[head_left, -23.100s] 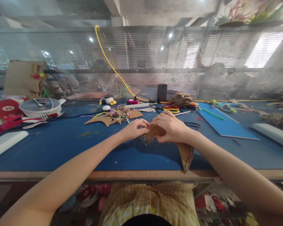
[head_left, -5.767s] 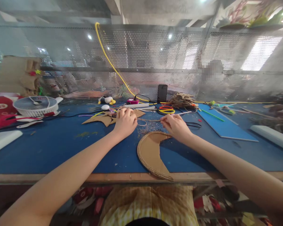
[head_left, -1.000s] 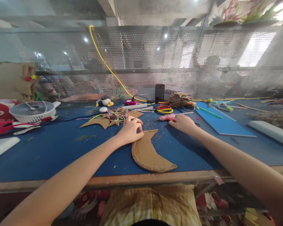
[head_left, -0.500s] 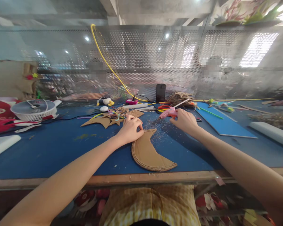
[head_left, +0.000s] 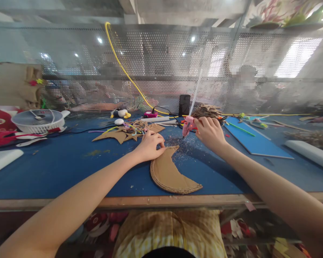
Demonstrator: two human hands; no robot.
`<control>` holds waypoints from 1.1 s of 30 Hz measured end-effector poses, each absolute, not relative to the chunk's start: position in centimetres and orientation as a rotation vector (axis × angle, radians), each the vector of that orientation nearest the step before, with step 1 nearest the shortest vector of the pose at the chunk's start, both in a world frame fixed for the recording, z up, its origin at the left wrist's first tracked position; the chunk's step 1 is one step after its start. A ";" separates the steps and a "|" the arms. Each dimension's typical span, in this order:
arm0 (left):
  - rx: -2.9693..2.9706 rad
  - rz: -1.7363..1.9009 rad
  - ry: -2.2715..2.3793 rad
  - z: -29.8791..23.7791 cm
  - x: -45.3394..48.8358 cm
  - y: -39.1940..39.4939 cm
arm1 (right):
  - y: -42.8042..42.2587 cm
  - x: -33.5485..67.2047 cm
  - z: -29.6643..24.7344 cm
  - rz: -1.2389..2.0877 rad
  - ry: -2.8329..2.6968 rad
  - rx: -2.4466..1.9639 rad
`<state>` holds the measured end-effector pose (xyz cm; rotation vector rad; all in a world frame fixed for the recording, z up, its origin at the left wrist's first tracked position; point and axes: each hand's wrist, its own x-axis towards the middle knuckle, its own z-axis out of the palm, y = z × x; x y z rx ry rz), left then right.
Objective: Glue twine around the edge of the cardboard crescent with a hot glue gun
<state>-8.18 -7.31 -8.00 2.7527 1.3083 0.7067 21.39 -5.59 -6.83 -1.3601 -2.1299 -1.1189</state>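
Observation:
My right hand (head_left: 210,133) grips a pink glue gun (head_left: 188,126), its nozzle pointing down over the blue table. A long white glue stick (head_left: 196,91) rises from the back of the gun. On the table lies a crescent moon shape of layered brown cardboard (head_left: 172,172), flat, with its curved edge toward me. My left hand (head_left: 150,146) is at the upper left tip of the crescent, thumb and fingers closed on its edge. The gun's tip is above the table, beyond the crescent's upper point and apart from it.
Cardboard star pieces (head_left: 118,135) and tangled cords lie beyond my left hand. A phone (head_left: 184,105) leans upright against the mesh screen. Blue board (head_left: 254,138) and white foam (head_left: 309,154) lie at right. A white basket with a reel (head_left: 39,122) stands at left.
My right hand has lifted the glue gun from lying slanted to nearly upright, nozzle down and glue stick up. My left hand and the cardboard crescent stay in place.

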 end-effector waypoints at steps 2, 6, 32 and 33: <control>2.740 0.712 1.317 -8.0 -8.3 -7.2 | -5.8 21.3 -6.7 -1.155 -2.140 -1.330; 2.729 0.711 1.308 -8.3 -8.6 -6.8 | -6.1 21.0 -6.7 -1.115 -2.113 -1.336; 2.703 0.738 1.267 -8.4 -8.4 -6.7 | -6.1 20.1 -7.9 -0.848 -2.224 -1.238; 2.701 0.738 1.266 -8.4 -8.4 -6.7 | -6.1 20.1 -7.9 -0.841 -2.226 -1.244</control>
